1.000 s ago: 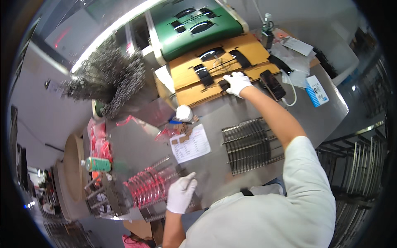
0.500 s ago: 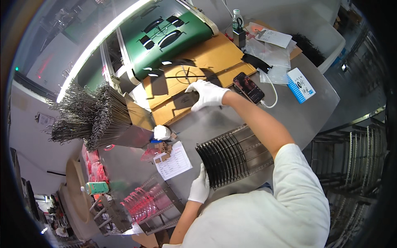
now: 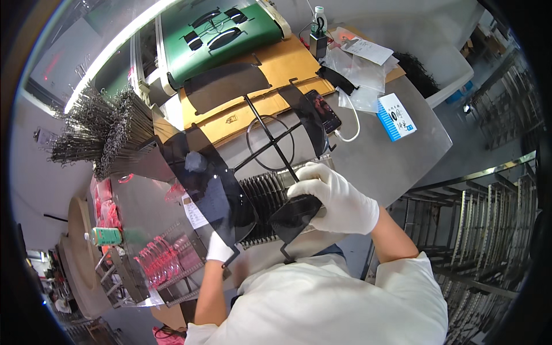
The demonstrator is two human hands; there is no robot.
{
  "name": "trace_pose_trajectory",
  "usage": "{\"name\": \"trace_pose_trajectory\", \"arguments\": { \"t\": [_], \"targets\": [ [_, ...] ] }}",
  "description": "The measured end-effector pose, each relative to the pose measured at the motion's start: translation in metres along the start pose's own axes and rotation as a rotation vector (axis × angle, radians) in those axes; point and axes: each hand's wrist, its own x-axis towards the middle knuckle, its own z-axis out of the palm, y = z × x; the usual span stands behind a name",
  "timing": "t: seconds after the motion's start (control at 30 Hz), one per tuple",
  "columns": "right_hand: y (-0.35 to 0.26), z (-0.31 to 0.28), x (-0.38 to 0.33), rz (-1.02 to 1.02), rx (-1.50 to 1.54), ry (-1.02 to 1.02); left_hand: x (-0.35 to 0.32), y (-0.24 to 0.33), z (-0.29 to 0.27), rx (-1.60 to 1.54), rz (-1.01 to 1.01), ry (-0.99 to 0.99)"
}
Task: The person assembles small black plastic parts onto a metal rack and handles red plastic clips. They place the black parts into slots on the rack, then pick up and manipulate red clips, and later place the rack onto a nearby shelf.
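My white-gloved right hand (image 3: 339, 198) grips a black wire hanger (image 3: 270, 135) with crossed arms and a ring. Its fingers close around the stem's near end, beside a small dark lens (image 3: 293, 218). Several smoky, see-through curved lenses with small tabs hang on the hanger, among them a wide one (image 3: 227, 86) at the far end. My gloved left hand (image 3: 218, 248) is at the lower corner of the left-hand lens (image 3: 201, 172), which partly hides its fingers; I cannot tell whether it grips. Beneath the hanger stands a metal rack holding a row of black curved lenses (image 3: 261, 192).
A green conveyor (image 3: 218, 43) at the back carries another loaded hanger. Cardboard (image 3: 167, 123), a phone (image 3: 325, 112) with a white cable and a blue-white box (image 3: 397, 118) lie on the table. At left stand bundled wire hangers (image 3: 109, 132) and a rack of pink-wrapped pieces (image 3: 161, 261).
My right hand has come back from the cardboard toward me, lifting the lens-loaded hanger over the rack. My left hand has shifted from the rack's side to the hanger's lower left lens.
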Motion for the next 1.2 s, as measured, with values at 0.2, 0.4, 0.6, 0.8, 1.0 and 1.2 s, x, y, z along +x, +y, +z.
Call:
{"name": "trace_pose_trajectory", "arguments": {
  "t": [0.2, 0.4, 0.6, 0.8, 1.0, 1.2],
  "targets": [
    [-0.027, 0.020, -0.001, -0.149, 0.052, -0.018, -0.038, 0.160, -0.005, 0.086, 0.477, 0.014],
    [-0.045, 0.043, 0.019, -0.314, -0.263, 0.149, -0.045, 0.254, 0.036, -1.035, 0.593, -0.207],
    [-0.016, 0.080, 0.012, 0.411, 0.595, 0.124, -0.055, 0.258, 0.082, -0.374, 1.015, 0.155],
    [-0.038, 0.100, 0.034, 0.343, -0.071, 0.089, -0.057, 0.279, 0.084, 0.410, 1.172, 0.028],
    [0.005, 0.064, 0.004, 0.203, 0.016, 0.110, -0.051, 0.267, 0.002, -1.139, 0.769, -0.489],
    [0.056, 0.077, -0.045, 0.637, 0.776, 0.132, -0.080, 0.255, -0.002, -1.055, 0.894, -0.156]
  ]
}}
